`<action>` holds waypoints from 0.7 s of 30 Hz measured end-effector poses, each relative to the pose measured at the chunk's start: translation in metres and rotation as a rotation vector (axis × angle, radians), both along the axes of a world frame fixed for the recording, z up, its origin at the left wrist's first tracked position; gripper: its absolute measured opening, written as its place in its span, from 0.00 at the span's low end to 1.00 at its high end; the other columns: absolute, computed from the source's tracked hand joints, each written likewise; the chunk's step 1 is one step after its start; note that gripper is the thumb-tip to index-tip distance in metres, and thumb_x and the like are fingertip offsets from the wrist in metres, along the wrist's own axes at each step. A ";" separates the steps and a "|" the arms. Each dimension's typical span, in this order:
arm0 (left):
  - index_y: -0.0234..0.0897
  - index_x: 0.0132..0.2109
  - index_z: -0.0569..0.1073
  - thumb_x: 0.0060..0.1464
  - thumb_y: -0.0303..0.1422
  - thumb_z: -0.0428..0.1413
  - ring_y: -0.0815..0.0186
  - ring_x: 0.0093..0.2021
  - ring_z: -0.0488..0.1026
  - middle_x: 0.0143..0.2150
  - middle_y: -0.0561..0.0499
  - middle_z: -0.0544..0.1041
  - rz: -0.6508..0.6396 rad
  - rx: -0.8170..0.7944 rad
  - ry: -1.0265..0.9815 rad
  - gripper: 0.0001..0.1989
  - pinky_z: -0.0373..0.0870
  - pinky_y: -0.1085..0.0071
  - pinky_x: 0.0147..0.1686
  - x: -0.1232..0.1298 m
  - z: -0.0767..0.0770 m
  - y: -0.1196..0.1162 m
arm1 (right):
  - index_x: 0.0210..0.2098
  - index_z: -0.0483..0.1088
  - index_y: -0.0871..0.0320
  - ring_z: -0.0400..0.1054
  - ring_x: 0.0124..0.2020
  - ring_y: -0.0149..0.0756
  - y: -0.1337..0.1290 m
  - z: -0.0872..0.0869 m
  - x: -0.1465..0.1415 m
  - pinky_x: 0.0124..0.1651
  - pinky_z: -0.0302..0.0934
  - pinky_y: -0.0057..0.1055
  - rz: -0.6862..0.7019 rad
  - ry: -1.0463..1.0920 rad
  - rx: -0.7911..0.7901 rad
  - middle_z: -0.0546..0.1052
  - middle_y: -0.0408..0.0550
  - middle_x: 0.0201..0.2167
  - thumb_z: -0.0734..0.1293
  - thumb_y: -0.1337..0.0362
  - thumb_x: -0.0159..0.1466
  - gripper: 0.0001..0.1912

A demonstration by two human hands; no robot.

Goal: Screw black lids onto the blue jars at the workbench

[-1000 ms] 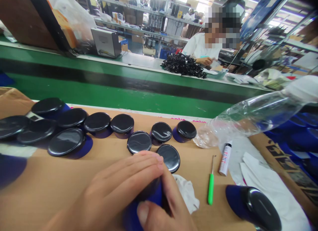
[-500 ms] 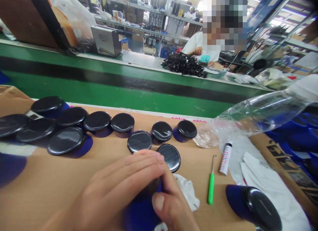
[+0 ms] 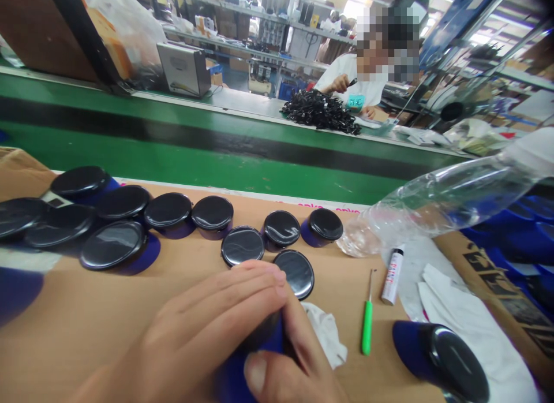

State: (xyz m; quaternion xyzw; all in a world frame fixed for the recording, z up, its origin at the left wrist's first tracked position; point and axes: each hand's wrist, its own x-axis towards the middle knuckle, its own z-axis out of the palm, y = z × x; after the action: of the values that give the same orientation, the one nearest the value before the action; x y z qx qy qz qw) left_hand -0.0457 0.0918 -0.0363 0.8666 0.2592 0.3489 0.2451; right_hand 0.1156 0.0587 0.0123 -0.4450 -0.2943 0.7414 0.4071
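Observation:
My left hand (image 3: 208,328) lies curled over a blue jar (image 3: 264,340) at the near edge of the cardboard, fingers stretched across its top. My right hand (image 3: 288,371) grips the same jar from the right, thumb pressed on its blue side. A crumpled white cloth (image 3: 326,334) pokes out from under my right hand; I cannot tell whether that hand holds it. Just beyond my fingertips stand black-lidded blue jars (image 3: 294,272), and a row of several more (image 3: 168,211) runs to the left.
A green-handled pick (image 3: 367,328) and a white marker (image 3: 392,276) lie to the right. A clear plastic bottle (image 3: 441,201) lies on its side. Another blue jar (image 3: 441,362) lies tipped at the near right. Beyond the green conveyor (image 3: 216,166), a person works by a black pile (image 3: 320,111).
My right thumb has shifted along the jar's blue side, up and then back down. My left hand has stayed put. The person across the conveyor has raised a hand.

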 end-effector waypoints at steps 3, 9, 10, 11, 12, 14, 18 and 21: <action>0.49 0.68 0.55 0.54 0.39 0.60 0.54 0.59 0.72 0.63 0.53 0.70 0.017 0.042 -0.019 0.38 0.67 0.55 0.63 0.001 0.001 -0.002 | 0.58 0.62 0.55 0.70 0.52 0.42 -0.001 -0.005 0.003 0.49 0.65 0.30 0.006 0.023 -0.004 0.75 0.45 0.52 0.66 0.63 0.44 0.39; 0.46 0.68 0.54 0.56 0.37 0.59 0.52 0.59 0.71 0.63 0.50 0.70 0.016 0.071 -0.024 0.36 0.66 0.51 0.63 0.003 -0.001 -0.002 | 0.56 0.62 0.54 0.73 0.47 0.43 0.001 0.000 0.003 0.48 0.66 0.33 0.036 0.001 0.007 0.77 0.46 0.49 0.65 0.63 0.45 0.37; 0.46 0.68 0.54 0.55 0.37 0.60 0.52 0.60 0.71 0.63 0.50 0.70 0.011 0.072 -0.020 0.37 0.66 0.51 0.63 0.003 -0.001 -0.001 | 0.56 0.62 0.54 0.72 0.50 0.43 0.002 0.002 0.002 0.50 0.66 0.32 0.018 -0.022 -0.016 0.76 0.46 0.51 0.65 0.63 0.44 0.37; 0.46 0.69 0.54 0.55 0.38 0.60 0.53 0.60 0.71 0.63 0.50 0.70 0.004 0.076 -0.011 0.38 0.67 0.52 0.63 0.003 -0.001 0.000 | 0.55 0.63 0.53 0.71 0.53 0.43 0.002 0.004 0.001 0.54 0.65 0.31 -0.001 -0.047 -0.039 0.75 0.45 0.53 0.65 0.64 0.43 0.37; 0.46 0.69 0.53 0.55 0.39 0.60 0.53 0.60 0.70 0.64 0.50 0.69 -0.001 0.083 -0.002 0.38 0.67 0.53 0.63 0.003 -0.001 0.000 | 0.54 0.63 0.52 0.69 0.56 0.41 0.003 0.006 0.000 0.57 0.62 0.29 -0.016 -0.064 -0.052 0.74 0.43 0.55 0.65 0.65 0.43 0.37; 0.44 0.69 0.53 0.56 0.39 0.59 0.53 0.61 0.70 0.64 0.49 0.69 -0.002 0.100 0.011 0.38 0.67 0.54 0.63 0.002 -0.001 0.001 | 0.53 0.64 0.52 0.66 0.59 0.38 0.004 0.007 -0.002 0.60 0.59 0.26 -0.022 -0.054 -0.034 0.74 0.41 0.55 0.65 0.66 0.43 0.35; 0.44 0.68 0.55 0.54 0.38 0.61 0.54 0.60 0.71 0.63 0.51 0.70 0.024 0.123 0.017 0.38 0.68 0.56 0.63 0.002 0.001 -0.001 | 0.54 0.66 0.52 0.69 0.56 0.38 0.004 0.003 0.000 0.56 0.63 0.26 -0.012 -0.024 -0.006 0.76 0.41 0.53 0.65 0.67 0.43 0.37; 0.41 0.65 0.60 0.47 0.42 0.66 0.55 0.56 0.74 0.62 0.50 0.71 0.099 0.142 -0.008 0.41 0.69 0.60 0.63 0.004 0.003 -0.004 | 0.54 0.68 0.53 0.71 0.54 0.40 0.003 -0.006 0.002 0.54 0.64 0.29 -0.049 -0.063 0.022 0.77 0.42 0.52 0.63 0.64 0.45 0.34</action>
State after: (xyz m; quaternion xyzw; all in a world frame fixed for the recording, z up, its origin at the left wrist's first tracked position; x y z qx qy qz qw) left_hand -0.0419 0.0880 -0.0333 0.8666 0.2754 0.3815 0.1663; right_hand 0.1178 0.0616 0.0060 -0.4706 -0.3039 0.7136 0.4207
